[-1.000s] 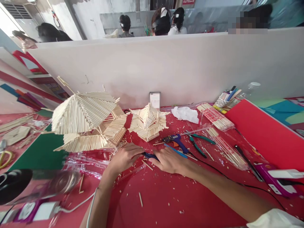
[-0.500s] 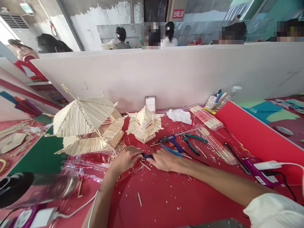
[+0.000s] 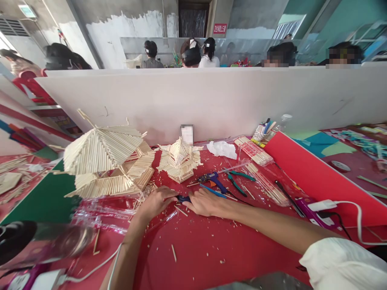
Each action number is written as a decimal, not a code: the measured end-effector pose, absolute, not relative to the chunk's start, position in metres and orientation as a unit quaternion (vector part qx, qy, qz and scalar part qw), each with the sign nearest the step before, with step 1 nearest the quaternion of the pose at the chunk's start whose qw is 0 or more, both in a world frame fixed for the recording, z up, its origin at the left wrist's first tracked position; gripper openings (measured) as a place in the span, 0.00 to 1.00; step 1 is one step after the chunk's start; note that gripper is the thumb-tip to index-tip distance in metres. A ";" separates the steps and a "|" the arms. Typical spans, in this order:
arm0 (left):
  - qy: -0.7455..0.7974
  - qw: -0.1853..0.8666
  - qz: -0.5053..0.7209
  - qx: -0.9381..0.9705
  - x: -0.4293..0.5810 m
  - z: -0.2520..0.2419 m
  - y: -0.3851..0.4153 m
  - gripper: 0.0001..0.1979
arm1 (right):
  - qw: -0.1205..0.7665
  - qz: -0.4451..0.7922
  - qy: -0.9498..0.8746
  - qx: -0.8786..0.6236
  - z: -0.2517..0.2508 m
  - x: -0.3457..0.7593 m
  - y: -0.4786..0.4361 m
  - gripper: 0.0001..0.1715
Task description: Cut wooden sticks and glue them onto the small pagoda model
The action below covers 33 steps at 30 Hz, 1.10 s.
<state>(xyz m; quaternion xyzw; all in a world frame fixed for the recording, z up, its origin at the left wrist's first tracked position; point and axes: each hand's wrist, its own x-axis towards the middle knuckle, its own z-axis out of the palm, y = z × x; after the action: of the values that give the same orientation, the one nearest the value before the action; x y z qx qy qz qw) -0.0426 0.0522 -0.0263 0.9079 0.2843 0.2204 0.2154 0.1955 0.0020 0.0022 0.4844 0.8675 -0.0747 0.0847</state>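
Ends of a slim dark-blue plastic-looking object (image 3: 183, 198) are gripped by the left hand (image 3: 157, 202) and right hand (image 3: 203, 202), over the smooth red tabletop (image 3: 193, 249); probably light and stiff, best held there.

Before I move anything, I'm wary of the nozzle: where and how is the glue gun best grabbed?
Probably by its blue handle, from the near right: the glue gun lies on its side, with the handle slanting that way and the nozzle pointing left.
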 end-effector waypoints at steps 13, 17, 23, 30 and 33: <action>0.273 0.242 0.233 0.902 -0.042 -0.027 0.054 0.12 | 0.097 -0.071 0.862 0.493 0.006 0.192 0.001 0.37; 0.265 0.238 0.242 0.903 -0.044 -0.029 0.056 0.12 | 0.103 -0.070 0.859 0.497 0.011 0.191 0.001 0.37; 0.264 0.233 0.243 0.904 -0.047 -0.034 0.059 0.12 | 0.109 -0.069 0.856 0.501 0.011 0.190 0.003 0.37; 0.290 0.262 0.283 0.876 -0.043 -0.037 0.057 0.14 | 0.095 -0.072 0.852 0.509 0.018 0.187 0.001 0.37; 0.322 0.269 0.306 0.855 -0.042 -0.033 0.056 0.13 | 0.082 -0.071 0.833 0.543 0.022 0.189 -0.007 0.32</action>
<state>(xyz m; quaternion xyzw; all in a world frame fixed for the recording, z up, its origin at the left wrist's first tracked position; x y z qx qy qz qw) -0.0424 0.0556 -0.0329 0.8549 0.3216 0.3056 0.2688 0.1891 -0.0073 0.0225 0.5431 0.8325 -0.0713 0.0825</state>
